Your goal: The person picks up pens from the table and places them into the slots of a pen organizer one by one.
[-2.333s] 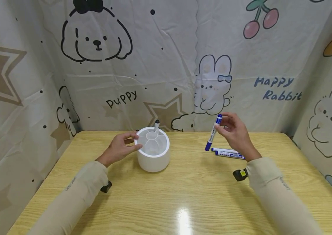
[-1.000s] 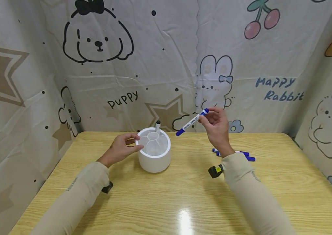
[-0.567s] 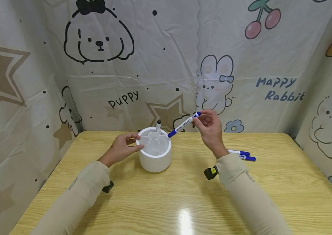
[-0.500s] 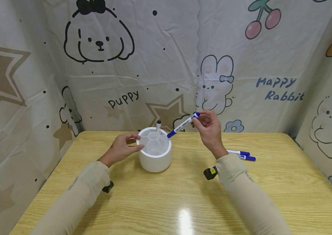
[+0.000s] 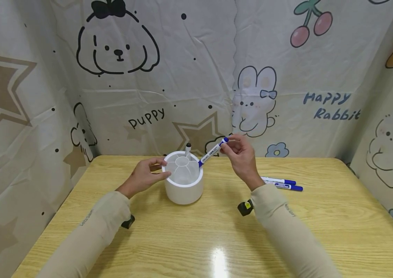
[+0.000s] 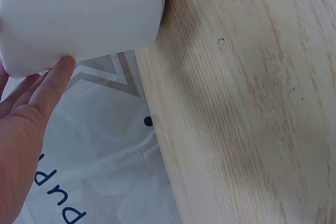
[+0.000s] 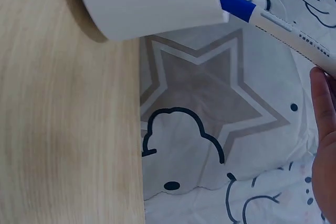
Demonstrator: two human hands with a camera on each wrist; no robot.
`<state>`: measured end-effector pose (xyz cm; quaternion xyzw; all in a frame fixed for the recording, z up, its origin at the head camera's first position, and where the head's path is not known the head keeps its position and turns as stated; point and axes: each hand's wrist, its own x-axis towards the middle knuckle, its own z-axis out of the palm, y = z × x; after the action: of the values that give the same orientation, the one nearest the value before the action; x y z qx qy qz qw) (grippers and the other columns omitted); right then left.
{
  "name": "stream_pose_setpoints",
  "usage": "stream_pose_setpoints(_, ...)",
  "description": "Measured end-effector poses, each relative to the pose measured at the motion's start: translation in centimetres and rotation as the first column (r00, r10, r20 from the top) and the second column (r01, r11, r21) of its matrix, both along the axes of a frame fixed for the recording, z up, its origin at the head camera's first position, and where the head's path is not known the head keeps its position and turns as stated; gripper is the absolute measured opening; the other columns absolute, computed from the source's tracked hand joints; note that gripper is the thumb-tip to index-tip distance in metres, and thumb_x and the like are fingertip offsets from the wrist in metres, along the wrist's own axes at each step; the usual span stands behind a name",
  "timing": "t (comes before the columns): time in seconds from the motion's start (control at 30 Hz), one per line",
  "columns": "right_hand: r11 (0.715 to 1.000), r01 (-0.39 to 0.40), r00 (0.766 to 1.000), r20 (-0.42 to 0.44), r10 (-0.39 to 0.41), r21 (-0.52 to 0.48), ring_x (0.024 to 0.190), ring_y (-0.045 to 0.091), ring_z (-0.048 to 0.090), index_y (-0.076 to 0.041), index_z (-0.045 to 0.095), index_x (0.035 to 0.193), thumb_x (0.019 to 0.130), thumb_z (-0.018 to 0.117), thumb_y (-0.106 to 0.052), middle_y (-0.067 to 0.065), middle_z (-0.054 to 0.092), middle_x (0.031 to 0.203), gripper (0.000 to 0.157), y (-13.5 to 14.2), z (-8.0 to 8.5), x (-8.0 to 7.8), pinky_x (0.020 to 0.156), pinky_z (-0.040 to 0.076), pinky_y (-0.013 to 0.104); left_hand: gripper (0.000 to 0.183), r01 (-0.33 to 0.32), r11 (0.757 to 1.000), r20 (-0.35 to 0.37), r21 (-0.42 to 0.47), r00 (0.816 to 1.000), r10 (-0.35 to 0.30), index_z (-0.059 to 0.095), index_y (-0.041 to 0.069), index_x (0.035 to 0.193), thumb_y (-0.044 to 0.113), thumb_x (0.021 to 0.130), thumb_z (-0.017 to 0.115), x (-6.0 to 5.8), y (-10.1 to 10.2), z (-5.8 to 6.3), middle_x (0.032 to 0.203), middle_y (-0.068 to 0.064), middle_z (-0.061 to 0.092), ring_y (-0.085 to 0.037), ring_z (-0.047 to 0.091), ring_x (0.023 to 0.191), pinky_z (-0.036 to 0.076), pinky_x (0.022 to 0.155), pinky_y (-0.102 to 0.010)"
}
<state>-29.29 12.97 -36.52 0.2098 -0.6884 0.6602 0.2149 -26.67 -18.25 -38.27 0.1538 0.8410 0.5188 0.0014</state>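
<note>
A round white pen holder [image 5: 184, 193] with several clear compartments stands upright on the table. My left hand [image 5: 145, 173] holds it from the left, thumb and fingers spread against its rim and side; the left wrist view shows a fingertip touching the white wall [image 6: 100, 14]. One marker with a black end [image 5: 188, 148] stands in a back compartment. My right hand [image 5: 241, 158] pinches a white marker with blue ends [image 5: 211, 152] near its upper end. That marker slants down to the left, its lower blue cap [image 7: 237, 7] at the holder's right rim and partly hidden by it.
Two more white-and-blue markers [image 5: 288, 187] lie on the wooden table [image 5: 168, 239] to the right, partly behind my right wrist. A printed cloth [image 5: 196, 77] hangs along the table's back edge and both sides.
My right hand has carried the marker leftward from above the lying markers, and its lower end has come down to the holder's rim. My left hand has stayed on the holder.
</note>
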Motion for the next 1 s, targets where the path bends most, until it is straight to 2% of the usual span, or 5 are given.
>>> stream_pose_setpoints(0.2, 0.989, -0.049, 0.997, 0.06, 0.041, 0.142, 0.094, 0.025, 0.072, 0.01, 0.064, 0.121, 0.099, 0.061, -0.005, 0.026, 0.069, 0.108, 0.026, -0.2, -0.1, 0.4, 0.083, 0.059, 0.026, 0.03, 0.002, 1.0, 0.003, 0.011, 1.0, -0.002, 0.063, -0.006, 0.112, 0.008, 0.089, 0.076, 0.0, 0.2, 0.1, 0.141, -0.025, 0.052, -0.045, 0.055, 0.125, 0.054, 0.096, -0.044)
stream_pose_setpoints(0.33, 0.984, -0.047, 0.997, 0.068, 0.036, 0.172, 0.097, 0.036, 0.07, 0.008, 0.062, 0.126, 0.099, 0.061, -0.005, 0.026, 0.069, 0.112, 0.03, 0.2, 0.0, 0.5, 0.083, 0.059, 0.026, 0.031, -0.004, 1.0, 0.007, 0.007, 1.0, 0.004, 0.063, -0.005, 0.112, 0.009, 0.089, 0.077, 0.1, 0.2, 0.1, 0.141, -0.024, 0.052, -0.043, 0.055, 0.125, 0.054, 0.096, -0.044)
stream_pose_setpoints(0.53, 0.983, -0.03, 0.998, 0.061, 0.019, 0.183, 0.095, 0.021, 0.072, 0.008, 0.063, 0.124, 0.099, 0.063, -0.007, 0.028, 0.067, 0.115, 0.029, 1.8, -0.1, 0.6, 0.083, 0.059, 0.025, 0.031, -0.02, 1.0, -0.01, -0.015, 1.0, 0.02, 0.064, -0.003, 0.112, 0.011, 0.088, 0.078, 0.2, 0.1, 0.1, 0.14, -0.023, 0.053, -0.042, 0.057, 0.124, 0.054, 0.096, -0.044)
stream_pose_setpoints(0.83, 0.978, 0.009, 0.995, 0.092, -0.029, 0.209, 0.091, 0.009, 0.07, 0.007, 0.062, 0.125, 0.099, 0.063, -0.009, 0.026, 0.068, 0.114, 0.031, 4.6, -0.8, 0.8, 0.083, 0.058, 0.021, 0.034, -0.023, 1.0, -0.033, -0.015, 0.999, 0.023, 0.065, -0.002, 0.115, 0.013, 0.088, 0.079, 0.4, 0.1, 0.3, 0.133, -0.021, 0.058, -0.04, 0.06, 0.121, 0.055, 0.094, -0.045)
stream_pose_setpoints(1.0, 0.962, 0.032, 0.992, 0.113, -0.065, 0.272, 0.097, 0.024, 0.072, 0.005, 0.063, 0.126, 0.1, 0.062, -0.01, 0.024, 0.068, 0.116, 0.03, 6.1, -1.3, 1.2, 0.082, 0.057, 0.018, 0.032, -0.017, 1.0, -0.054, -0.025, 0.998, 0.016, 0.065, -0.002, 0.114, 0.014, 0.089, 0.077, 0.4, 0.0, 0.1, 0.133, -0.021, 0.059, -0.039, 0.061, 0.119, 0.056, 0.094, -0.045)
